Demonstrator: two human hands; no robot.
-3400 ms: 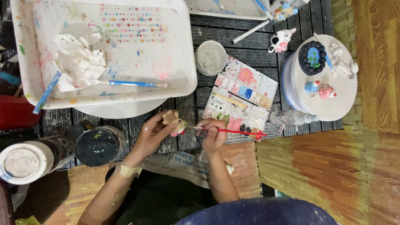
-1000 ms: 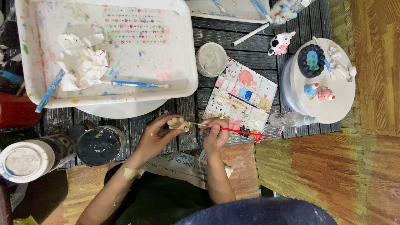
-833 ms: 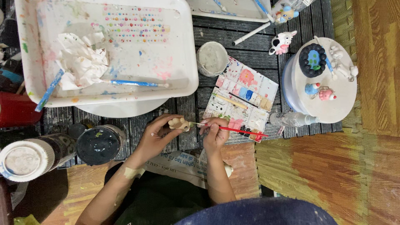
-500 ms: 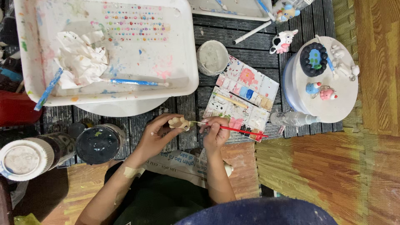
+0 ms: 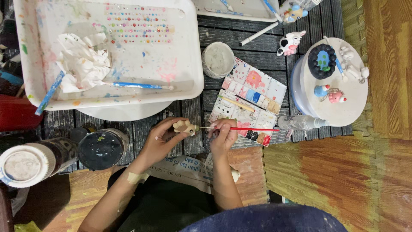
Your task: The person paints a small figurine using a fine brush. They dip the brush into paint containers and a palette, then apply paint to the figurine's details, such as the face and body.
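My left hand (image 5: 161, 141) pinches a small tan plaster figurine (image 5: 184, 127) over the dark slatted table. My right hand (image 5: 222, 136) grips a thin red-handled paintbrush (image 5: 246, 129), its tip touching the figurine's right side. The brush handle lies across the lower edge of a white paint palette (image 5: 249, 101) with many coloured wells, just beyond my right hand. A second wooden brush (image 5: 235, 104) rests on the palette.
A large white tray (image 5: 189, 51) holds crumpled tissue (image 5: 83, 64) and a blue brush (image 5: 137, 86). A grey water cup (image 5: 218, 59), a round white stand (image 5: 343, 107) with painted figurines, a cow figurine (image 5: 289, 43), a small bottle (image 5: 302, 123) and dark jars (image 5: 101, 149) surround my hands.
Both hands with the figurine and brush stay close together, shifting only slightly; the figurine has turned a little in my left fingers while the brush tip works against it.
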